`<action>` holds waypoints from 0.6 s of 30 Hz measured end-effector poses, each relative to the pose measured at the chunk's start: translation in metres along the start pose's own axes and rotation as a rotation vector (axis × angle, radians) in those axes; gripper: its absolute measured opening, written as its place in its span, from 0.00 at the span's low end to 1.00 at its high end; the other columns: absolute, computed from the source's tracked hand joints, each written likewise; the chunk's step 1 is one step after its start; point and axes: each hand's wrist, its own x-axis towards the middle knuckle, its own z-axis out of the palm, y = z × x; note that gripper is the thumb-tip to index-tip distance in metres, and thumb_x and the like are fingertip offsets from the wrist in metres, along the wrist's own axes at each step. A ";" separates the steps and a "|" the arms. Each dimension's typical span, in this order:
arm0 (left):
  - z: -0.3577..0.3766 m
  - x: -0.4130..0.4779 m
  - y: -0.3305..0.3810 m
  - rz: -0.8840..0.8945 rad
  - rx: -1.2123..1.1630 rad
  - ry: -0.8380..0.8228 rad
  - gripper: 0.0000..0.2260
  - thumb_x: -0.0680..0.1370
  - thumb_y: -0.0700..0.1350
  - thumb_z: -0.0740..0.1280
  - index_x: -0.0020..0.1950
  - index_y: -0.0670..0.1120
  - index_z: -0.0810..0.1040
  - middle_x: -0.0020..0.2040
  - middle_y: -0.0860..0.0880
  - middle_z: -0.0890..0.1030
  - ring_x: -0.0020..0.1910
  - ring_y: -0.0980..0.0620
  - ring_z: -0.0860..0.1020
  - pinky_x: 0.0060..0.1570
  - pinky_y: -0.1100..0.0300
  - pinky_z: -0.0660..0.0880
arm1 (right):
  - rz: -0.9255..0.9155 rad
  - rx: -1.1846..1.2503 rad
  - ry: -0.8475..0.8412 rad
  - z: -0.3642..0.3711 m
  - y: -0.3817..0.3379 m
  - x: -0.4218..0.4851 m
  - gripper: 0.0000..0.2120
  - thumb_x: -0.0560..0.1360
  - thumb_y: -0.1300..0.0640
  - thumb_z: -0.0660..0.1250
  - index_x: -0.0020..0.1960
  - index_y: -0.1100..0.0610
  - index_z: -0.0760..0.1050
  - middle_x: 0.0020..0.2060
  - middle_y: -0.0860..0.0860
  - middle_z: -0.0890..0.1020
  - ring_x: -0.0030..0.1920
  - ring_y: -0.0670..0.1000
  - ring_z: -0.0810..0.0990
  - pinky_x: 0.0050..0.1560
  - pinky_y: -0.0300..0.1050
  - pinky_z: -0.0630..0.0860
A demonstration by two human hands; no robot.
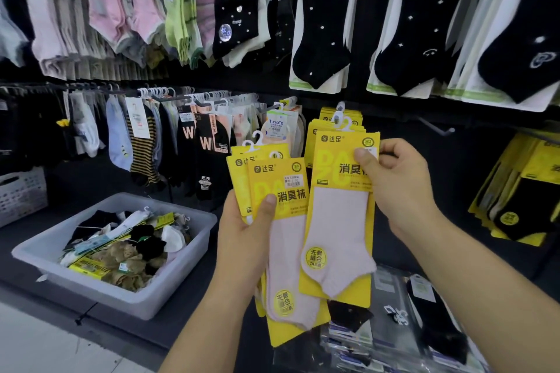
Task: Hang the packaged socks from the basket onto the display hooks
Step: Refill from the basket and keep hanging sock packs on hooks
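Right hand pinches the top of a sock pack: yellow card, pale pink ankle sock, white hanger, held against the hanging yellow packs. Left hand grips a fanned stack of the same just beside it. Left, the grey basket holds loose socks.
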 end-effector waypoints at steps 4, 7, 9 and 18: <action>-0.005 0.001 -0.001 0.052 0.101 0.014 0.09 0.83 0.50 0.71 0.53 0.67 0.80 0.53 0.61 0.87 0.52 0.62 0.86 0.50 0.55 0.79 | -0.043 -0.048 -0.019 0.003 -0.003 0.008 0.05 0.78 0.57 0.72 0.50 0.55 0.76 0.40 0.47 0.88 0.41 0.47 0.87 0.43 0.51 0.84; -0.006 0.002 -0.002 0.059 0.122 0.000 0.10 0.83 0.50 0.70 0.53 0.68 0.79 0.53 0.63 0.87 0.52 0.64 0.85 0.48 0.60 0.79 | -0.077 -0.086 -0.035 0.006 0.000 0.010 0.05 0.78 0.56 0.72 0.50 0.54 0.76 0.39 0.47 0.88 0.40 0.47 0.87 0.40 0.47 0.83; -0.007 0.002 -0.001 0.068 0.129 -0.001 0.10 0.83 0.50 0.70 0.52 0.68 0.79 0.53 0.63 0.87 0.52 0.65 0.85 0.47 0.62 0.79 | -0.077 -0.128 -0.038 0.006 0.006 0.010 0.06 0.78 0.54 0.72 0.50 0.53 0.76 0.39 0.47 0.87 0.40 0.46 0.87 0.41 0.48 0.82; -0.007 0.002 0.005 0.154 0.215 0.025 0.08 0.83 0.47 0.70 0.55 0.61 0.78 0.50 0.69 0.85 0.49 0.70 0.83 0.40 0.78 0.75 | -0.107 -0.421 0.103 -0.004 0.019 0.003 0.15 0.72 0.47 0.76 0.50 0.49 0.71 0.48 0.48 0.78 0.46 0.47 0.79 0.39 0.37 0.71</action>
